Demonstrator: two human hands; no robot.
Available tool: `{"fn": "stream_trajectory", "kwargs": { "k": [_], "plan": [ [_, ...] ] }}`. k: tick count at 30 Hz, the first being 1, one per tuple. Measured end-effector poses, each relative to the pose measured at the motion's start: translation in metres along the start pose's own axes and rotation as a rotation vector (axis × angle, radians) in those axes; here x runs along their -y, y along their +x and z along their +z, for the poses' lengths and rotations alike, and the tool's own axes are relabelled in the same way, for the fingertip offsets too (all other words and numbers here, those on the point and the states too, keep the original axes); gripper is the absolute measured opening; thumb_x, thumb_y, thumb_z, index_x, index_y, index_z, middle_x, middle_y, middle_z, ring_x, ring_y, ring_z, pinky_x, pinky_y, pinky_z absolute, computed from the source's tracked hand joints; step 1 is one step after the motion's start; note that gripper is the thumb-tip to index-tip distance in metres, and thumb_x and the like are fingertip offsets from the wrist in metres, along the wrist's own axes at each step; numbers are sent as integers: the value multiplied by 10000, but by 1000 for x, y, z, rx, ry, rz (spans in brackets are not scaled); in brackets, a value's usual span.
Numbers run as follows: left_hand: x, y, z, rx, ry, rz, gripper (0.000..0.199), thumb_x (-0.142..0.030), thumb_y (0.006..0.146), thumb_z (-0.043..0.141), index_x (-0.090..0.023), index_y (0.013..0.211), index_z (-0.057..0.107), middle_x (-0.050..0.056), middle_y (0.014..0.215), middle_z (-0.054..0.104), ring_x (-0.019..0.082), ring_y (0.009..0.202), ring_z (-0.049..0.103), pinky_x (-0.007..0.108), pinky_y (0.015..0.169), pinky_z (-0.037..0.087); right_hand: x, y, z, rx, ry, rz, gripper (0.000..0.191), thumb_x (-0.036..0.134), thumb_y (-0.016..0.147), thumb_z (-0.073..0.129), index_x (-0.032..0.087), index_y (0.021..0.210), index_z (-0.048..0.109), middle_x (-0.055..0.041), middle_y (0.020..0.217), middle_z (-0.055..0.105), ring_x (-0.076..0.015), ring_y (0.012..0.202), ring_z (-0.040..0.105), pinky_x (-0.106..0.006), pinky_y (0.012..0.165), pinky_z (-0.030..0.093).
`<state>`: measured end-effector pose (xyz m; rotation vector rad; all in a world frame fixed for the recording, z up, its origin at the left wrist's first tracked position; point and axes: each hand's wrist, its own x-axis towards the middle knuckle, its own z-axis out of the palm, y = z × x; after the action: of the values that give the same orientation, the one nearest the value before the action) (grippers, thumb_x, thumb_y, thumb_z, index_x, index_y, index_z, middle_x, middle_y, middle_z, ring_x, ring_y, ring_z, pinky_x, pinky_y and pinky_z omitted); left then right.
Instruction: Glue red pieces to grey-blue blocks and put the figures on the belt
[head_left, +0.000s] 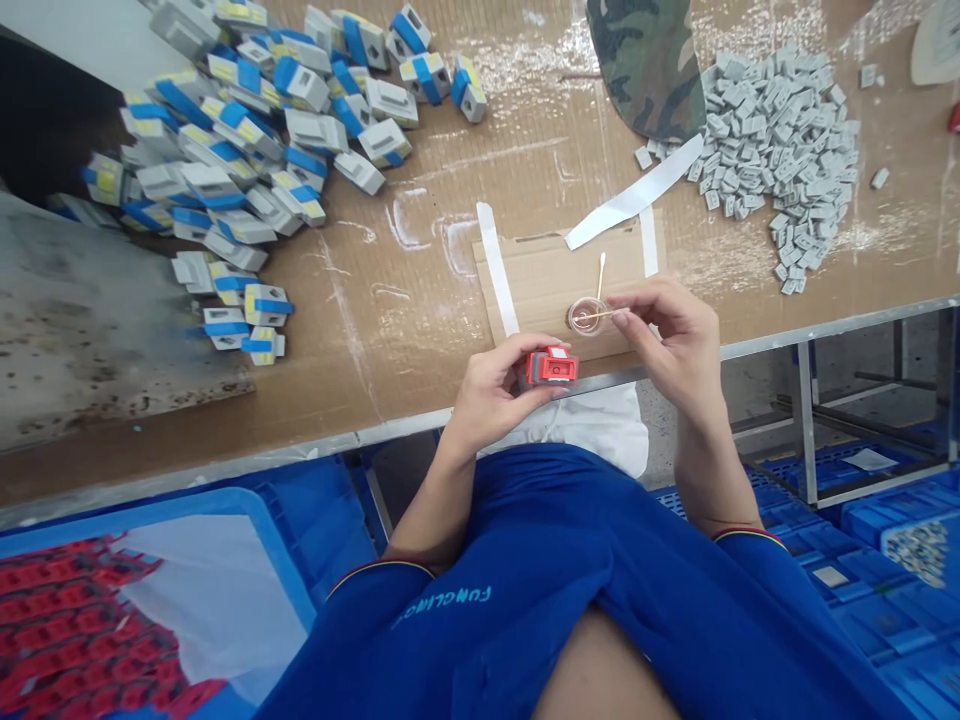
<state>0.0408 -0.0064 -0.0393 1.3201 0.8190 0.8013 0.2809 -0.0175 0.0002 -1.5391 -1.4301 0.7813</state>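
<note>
Left grip (489,392) holds red housing (552,367) (plastic).

The one view looks from the person's head, facing forward and steeply down past the blue shirt (525,560) at the fingers (645,300), which sit low and central, close to the lens. The worktop (390,240) spreads beyond the fingers, and blue plastic crates (847,560) show below them on both sides.

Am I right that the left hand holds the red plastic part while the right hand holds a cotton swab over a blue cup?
No: the head view shows the cup is clear, not blue. The left hand holds the red plastic part while the right hand holds a cotton swab over it.
</note>
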Motion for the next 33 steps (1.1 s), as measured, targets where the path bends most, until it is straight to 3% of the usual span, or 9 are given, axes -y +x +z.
{"fn": "stream_trajectory", "kwargs": {
  "k": [2,8,13,21,33],
  "plan": [
    [0,0,0,-14,-3,-1,493,-318,814,948,-191,1249,753,117,1186,838,231,1031,822,317,909,663,1,1,3,-6,-15,-45,168,402,999,759,243,976,810,-16,890,775,-148,745,657,-291,663,527],
    [2,0,-1,-18,0,13,496,-318,808,953,-194,1247,758,113,1164,842,231,1027,825,312,914,665,7,2,2,-9,-46,-132,64,311,981,791,267,986,838,-8,927,853,-172,798,764,-308,712,600],
    [2,1,-1,-12,-4,21,494,-310,815,948,-203,1258,755,103,1157,849,220,1023,828,301,920,660,12,5,9,-113,-20,-118,205,436,980,791,255,886,805,8,838,841,-191,765,810,-328,718,651],
    [2,0,-2,-18,23,11,490,-327,815,947,-194,1249,761,119,1165,843,238,1034,824,318,919,654,9,8,17,-171,15,-130,302,502,962,803,228,851,739,17,804,823,-138,658,780,-256,604,607],
    [2,1,-1,-25,14,17,505,-343,805,955,-196,1248,764,108,1131,853,215,1005,829,284,891,652,-8,-5,18,-311,257,118,340,542,901,862,232,892,724,39,734,792,-118,627,756,-235,602,616]
  ]
}}
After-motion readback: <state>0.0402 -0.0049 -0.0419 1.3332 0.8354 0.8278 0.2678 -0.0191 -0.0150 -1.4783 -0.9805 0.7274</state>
